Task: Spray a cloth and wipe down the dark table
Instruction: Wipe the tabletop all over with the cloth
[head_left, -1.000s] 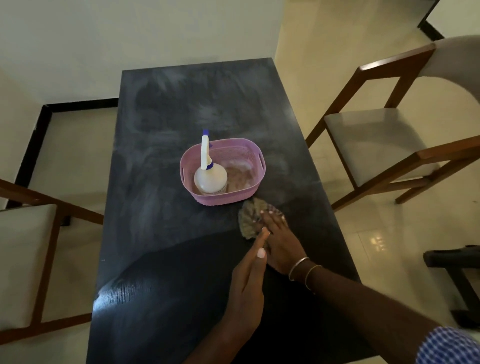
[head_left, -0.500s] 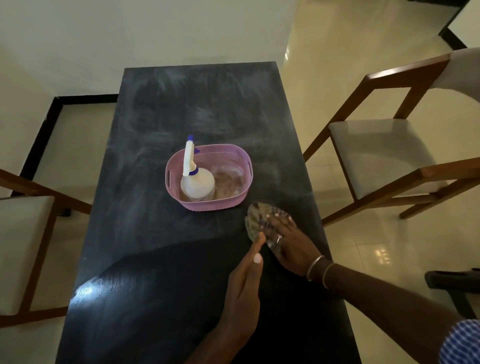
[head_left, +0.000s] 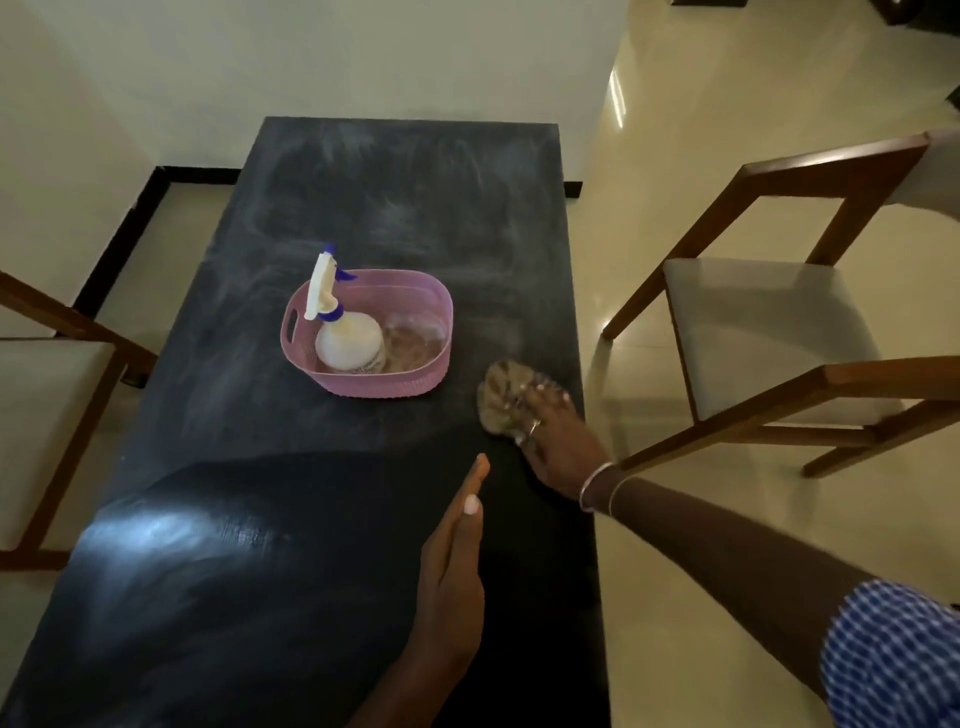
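Wiping step in hand. Right hand (head_left: 558, 441) presses crumpled brown cloth (head_left: 501, 395) under straight fingers onto dark table (head_left: 311, 571), near right edge, beside pink basket (head_left: 415, 387) holding spray bottle (head_left: 343, 332). Left hand (head_left: 452, 577) straight-fingered, holding nothing. Next move likely needs sweep across hazy far half, skirting basket.

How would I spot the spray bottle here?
On the long dark table, a pink basket sits near the middle. The spray bottle stands in its left side: white, round-bodied, its blue-trimmed nozzle rising above the rim.
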